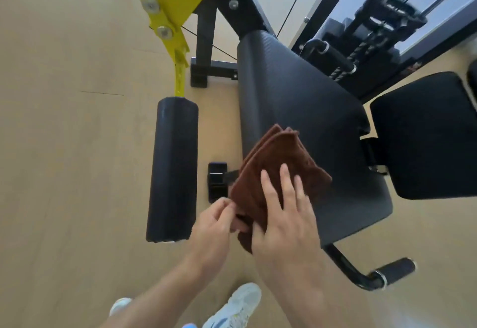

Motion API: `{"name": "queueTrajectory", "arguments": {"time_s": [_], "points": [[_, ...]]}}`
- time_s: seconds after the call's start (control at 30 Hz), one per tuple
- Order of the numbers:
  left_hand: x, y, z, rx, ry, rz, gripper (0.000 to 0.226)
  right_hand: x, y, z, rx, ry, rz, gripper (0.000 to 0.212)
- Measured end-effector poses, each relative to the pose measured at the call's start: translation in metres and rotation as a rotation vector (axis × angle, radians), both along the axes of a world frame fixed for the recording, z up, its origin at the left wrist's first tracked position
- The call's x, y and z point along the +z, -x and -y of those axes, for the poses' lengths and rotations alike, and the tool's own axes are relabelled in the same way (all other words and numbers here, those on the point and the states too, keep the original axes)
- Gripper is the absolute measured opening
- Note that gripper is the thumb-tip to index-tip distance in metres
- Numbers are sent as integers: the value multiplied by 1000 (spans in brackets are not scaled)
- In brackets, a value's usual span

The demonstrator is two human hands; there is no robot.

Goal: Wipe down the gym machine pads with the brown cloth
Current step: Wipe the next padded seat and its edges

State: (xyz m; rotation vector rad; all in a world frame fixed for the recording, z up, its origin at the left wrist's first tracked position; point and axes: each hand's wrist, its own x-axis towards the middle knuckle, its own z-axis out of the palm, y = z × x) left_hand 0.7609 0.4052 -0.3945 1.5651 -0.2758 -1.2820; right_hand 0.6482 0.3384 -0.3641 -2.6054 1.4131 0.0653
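Note:
A folded brown cloth [276, 162] lies over the near left edge of the black seat pad [304, 100]. My right hand [286, 221] rests flat on the cloth with fingers spread. My left hand [214, 224] pinches the cloth's lower left corner between thumb and fingers. A black roller pad [173, 170] hangs on a yellow arm [170, 9] to the left of the seat. A second black pad [426, 134] sits to the right of the seat.
The machine's black frame, cables and weight stack [376, 33] stand behind the seat. A black handle [395, 271] juts out at lower right and a black foot bracket [216, 180] sits between roller and seat. My white shoes [235, 307] stand on the pale wood floor.

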Motion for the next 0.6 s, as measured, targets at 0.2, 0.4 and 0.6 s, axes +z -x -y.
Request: {"name": "queueTrajectory", "arguments": {"time_s": [0.2, 0.4, 0.6], "points": [[-18, 22, -15, 8, -140, -70, 15, -17, 9, -12, -47, 9, -147, 99], [4, -23, 35, -17, -13, -47, 21, -16, -41, 44, 25, 51, -89, 75], [17, -52, 75, 133, 92, 65, 34, -13, -107, 121, 51, 26, -106, 69]]}}
